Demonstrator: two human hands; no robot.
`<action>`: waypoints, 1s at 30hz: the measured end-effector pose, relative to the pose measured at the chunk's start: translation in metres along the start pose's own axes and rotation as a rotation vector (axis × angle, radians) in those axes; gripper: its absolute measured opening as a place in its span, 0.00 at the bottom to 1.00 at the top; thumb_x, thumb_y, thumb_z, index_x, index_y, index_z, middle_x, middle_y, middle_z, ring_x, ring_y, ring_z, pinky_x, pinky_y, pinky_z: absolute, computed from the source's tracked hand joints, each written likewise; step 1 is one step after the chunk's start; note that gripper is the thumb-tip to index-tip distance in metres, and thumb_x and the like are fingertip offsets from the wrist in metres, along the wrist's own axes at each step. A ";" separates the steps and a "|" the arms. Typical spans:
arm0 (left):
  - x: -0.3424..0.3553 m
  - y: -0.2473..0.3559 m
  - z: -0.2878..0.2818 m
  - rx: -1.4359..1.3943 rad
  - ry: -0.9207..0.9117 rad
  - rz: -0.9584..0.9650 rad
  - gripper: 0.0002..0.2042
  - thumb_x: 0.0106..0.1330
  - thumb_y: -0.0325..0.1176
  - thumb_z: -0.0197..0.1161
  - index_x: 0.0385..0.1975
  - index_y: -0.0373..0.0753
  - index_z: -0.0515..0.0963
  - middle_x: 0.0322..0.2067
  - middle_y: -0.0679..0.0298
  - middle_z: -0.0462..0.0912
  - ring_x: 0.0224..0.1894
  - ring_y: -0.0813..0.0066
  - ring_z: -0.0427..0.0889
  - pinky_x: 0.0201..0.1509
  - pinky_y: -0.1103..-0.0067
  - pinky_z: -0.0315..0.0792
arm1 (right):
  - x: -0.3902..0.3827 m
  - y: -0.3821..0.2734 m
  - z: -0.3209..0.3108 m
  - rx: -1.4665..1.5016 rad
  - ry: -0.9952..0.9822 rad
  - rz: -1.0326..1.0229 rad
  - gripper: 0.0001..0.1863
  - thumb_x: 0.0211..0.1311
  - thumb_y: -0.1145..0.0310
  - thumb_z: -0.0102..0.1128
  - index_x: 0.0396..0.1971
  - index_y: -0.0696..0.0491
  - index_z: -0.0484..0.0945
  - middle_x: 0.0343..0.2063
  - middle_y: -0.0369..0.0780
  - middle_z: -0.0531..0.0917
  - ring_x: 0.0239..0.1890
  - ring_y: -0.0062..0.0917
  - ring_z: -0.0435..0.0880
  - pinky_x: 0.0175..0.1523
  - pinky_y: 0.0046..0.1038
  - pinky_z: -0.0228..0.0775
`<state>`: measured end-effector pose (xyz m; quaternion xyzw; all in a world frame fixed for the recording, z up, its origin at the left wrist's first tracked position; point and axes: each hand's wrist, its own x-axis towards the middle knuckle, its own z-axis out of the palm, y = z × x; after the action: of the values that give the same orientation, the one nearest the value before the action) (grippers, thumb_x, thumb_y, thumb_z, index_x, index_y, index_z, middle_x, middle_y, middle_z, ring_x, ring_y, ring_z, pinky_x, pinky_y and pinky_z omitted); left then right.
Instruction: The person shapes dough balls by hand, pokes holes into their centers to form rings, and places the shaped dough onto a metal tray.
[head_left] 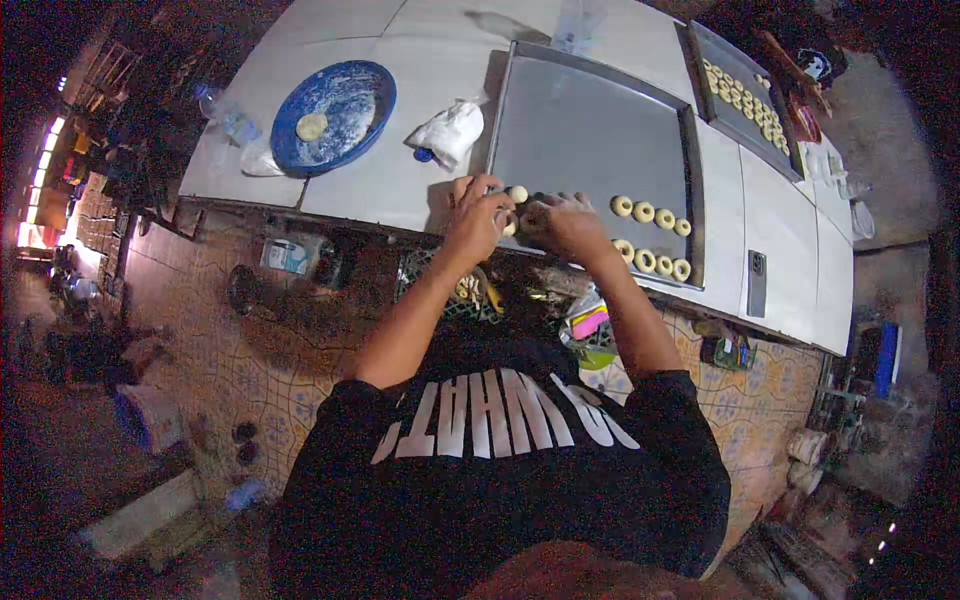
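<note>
Fingers point(491, 203) of the left hand point(473, 221) curl beside a pale dough ball point(518, 193), which shows just past the fingertips, and a second dough piece point(510, 225), partly covered, sits between the two hands. The right hand point(566, 226) is bent downward next to the left, its fingertips low over the same tray point(600, 120); what lies beneath them is hidden, so I cannot tell whether either hand grips any dough.

Just right of the right hand, two short rows of dough rings point(639, 213) lie on this large metal tray, near its closest edge. The rest of the tray stretches away beyond both hands.

Ahead and left of the left hand, a white bag point(452, 131) rests on the white table point(425, 50). Farther left sits a round blue basin point(298, 98) dusted with white powder, with a flattish dough lump point(312, 127) in it, and a clear bottle point(238, 124) lies past that.

Well to the right of the right hand, a dark phone point(757, 285) lies near the table's edge; farther off, another tray point(727, 52) carries several rows of small rings.
</note>
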<state>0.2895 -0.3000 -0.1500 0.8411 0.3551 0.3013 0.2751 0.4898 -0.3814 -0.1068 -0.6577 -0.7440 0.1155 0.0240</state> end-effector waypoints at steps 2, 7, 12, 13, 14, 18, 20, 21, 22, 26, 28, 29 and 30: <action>0.000 0.011 -0.010 0.050 -0.032 0.007 0.09 0.55 0.25 0.73 0.36 0.43 0.87 0.56 0.62 0.76 0.63 0.53 0.67 0.69 0.60 0.60 | -0.004 0.001 0.003 -0.050 0.100 -0.051 0.19 0.65 0.52 0.64 0.52 0.43 0.83 0.56 0.41 0.82 0.58 0.39 0.81 0.64 0.48 0.69; 0.000 0.015 -0.010 0.130 -0.015 -0.012 0.09 0.55 0.27 0.74 0.36 0.43 0.87 0.55 0.64 0.77 0.64 0.54 0.67 0.69 0.60 0.61 | 0.000 -0.006 -0.007 -0.082 0.025 -0.069 0.20 0.64 0.53 0.64 0.54 0.44 0.83 0.56 0.40 0.83 0.57 0.40 0.80 0.65 0.48 0.68; -0.001 0.011 -0.010 0.109 -0.007 -0.030 0.07 0.57 0.29 0.74 0.35 0.46 0.86 0.55 0.68 0.78 0.64 0.56 0.68 0.68 0.58 0.61 | -0.005 -0.017 -0.032 0.007 -0.029 -0.015 0.22 0.63 0.52 0.66 0.55 0.44 0.82 0.57 0.42 0.82 0.63 0.41 0.77 0.68 0.48 0.67; 0.000 0.011 -0.008 0.117 -0.014 -0.037 0.07 0.57 0.29 0.74 0.34 0.46 0.86 0.55 0.68 0.78 0.64 0.56 0.68 0.68 0.57 0.61 | -0.007 -0.019 -0.037 0.080 -0.060 0.000 0.24 0.62 0.50 0.66 0.55 0.44 0.82 0.57 0.43 0.82 0.64 0.41 0.77 0.68 0.47 0.66; 0.001 0.011 -0.008 0.088 0.014 -0.025 0.06 0.58 0.29 0.74 0.34 0.46 0.86 0.55 0.68 0.78 0.64 0.56 0.68 0.66 0.57 0.61 | -0.007 -0.018 -0.035 0.080 -0.063 -0.003 0.24 0.62 0.50 0.66 0.55 0.44 0.82 0.57 0.43 0.82 0.64 0.41 0.77 0.68 0.47 0.66; 0.002 0.014 -0.008 0.148 -0.020 -0.029 0.06 0.58 0.29 0.74 0.33 0.47 0.86 0.54 0.68 0.78 0.62 0.58 0.70 0.64 0.58 0.62 | -0.003 -0.012 -0.010 -0.125 0.063 0.064 0.24 0.60 0.48 0.67 0.54 0.43 0.82 0.45 0.43 0.88 0.49 0.43 0.86 0.64 0.50 0.71; 0.001 0.016 -0.009 0.165 -0.013 -0.021 0.06 0.58 0.29 0.74 0.33 0.47 0.86 0.54 0.68 0.78 0.61 0.58 0.70 0.63 0.58 0.63 | -0.001 -0.008 0.001 -0.118 0.062 0.062 0.24 0.61 0.47 0.67 0.53 0.43 0.82 0.45 0.43 0.87 0.50 0.43 0.85 0.65 0.52 0.70; 0.001 0.016 -0.009 0.182 -0.009 -0.013 0.06 0.57 0.29 0.74 0.33 0.47 0.86 0.54 0.69 0.78 0.60 0.59 0.70 0.62 0.58 0.63 | 0.000 -0.005 0.005 -0.109 0.061 0.061 0.23 0.61 0.47 0.66 0.52 0.43 0.83 0.46 0.43 0.87 0.50 0.43 0.85 0.66 0.53 0.69; 0.000 0.013 -0.007 0.160 0.026 0.020 0.06 0.57 0.30 0.74 0.34 0.47 0.86 0.54 0.69 0.78 0.60 0.59 0.70 0.60 0.58 0.63 | 0.002 -0.005 0.004 -0.060 0.015 0.059 0.22 0.60 0.50 0.68 0.52 0.43 0.83 0.49 0.40 0.87 0.52 0.42 0.85 0.67 0.55 0.67; -0.001 0.005 -0.002 0.146 0.037 -0.001 0.06 0.57 0.30 0.73 0.34 0.48 0.87 0.54 0.69 0.78 0.60 0.59 0.70 0.61 0.57 0.64 | -0.004 -0.012 -0.005 -0.101 0.089 -0.035 0.20 0.60 0.54 0.68 0.52 0.42 0.84 0.51 0.39 0.86 0.56 0.41 0.84 0.68 0.54 0.65; -0.002 0.005 -0.002 0.119 0.004 -0.031 0.06 0.57 0.30 0.73 0.34 0.48 0.86 0.54 0.69 0.78 0.60 0.59 0.70 0.61 0.57 0.64 | -0.010 -0.019 -0.013 -0.073 0.140 -0.001 0.18 0.62 0.57 0.66 0.52 0.41 0.85 0.51 0.39 0.86 0.58 0.40 0.82 0.68 0.54 0.66; -0.001 0.007 -0.002 0.120 0.001 -0.027 0.06 0.57 0.30 0.73 0.34 0.48 0.86 0.54 0.69 0.78 0.60 0.59 0.70 0.61 0.57 0.64 | -0.008 -0.019 -0.012 -0.072 0.142 0.003 0.18 0.62 0.57 0.66 0.52 0.41 0.85 0.51 0.39 0.86 0.58 0.40 0.82 0.68 0.54 0.66; -0.001 0.008 -0.001 0.142 0.005 -0.028 0.06 0.57 0.29 0.73 0.34 0.47 0.86 0.53 0.70 0.78 0.60 0.59 0.70 0.61 0.57 0.63 | -0.004 -0.017 -0.010 -0.021 0.050 0.067 0.18 0.62 0.58 0.66 0.52 0.41 0.85 0.51 0.40 0.86 0.59 0.40 0.82 0.68 0.53 0.66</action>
<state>0.2920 -0.3051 -0.1441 0.8526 0.3881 0.2735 0.2182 0.4758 -0.3861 -0.0928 -0.6851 -0.7219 0.0921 0.0318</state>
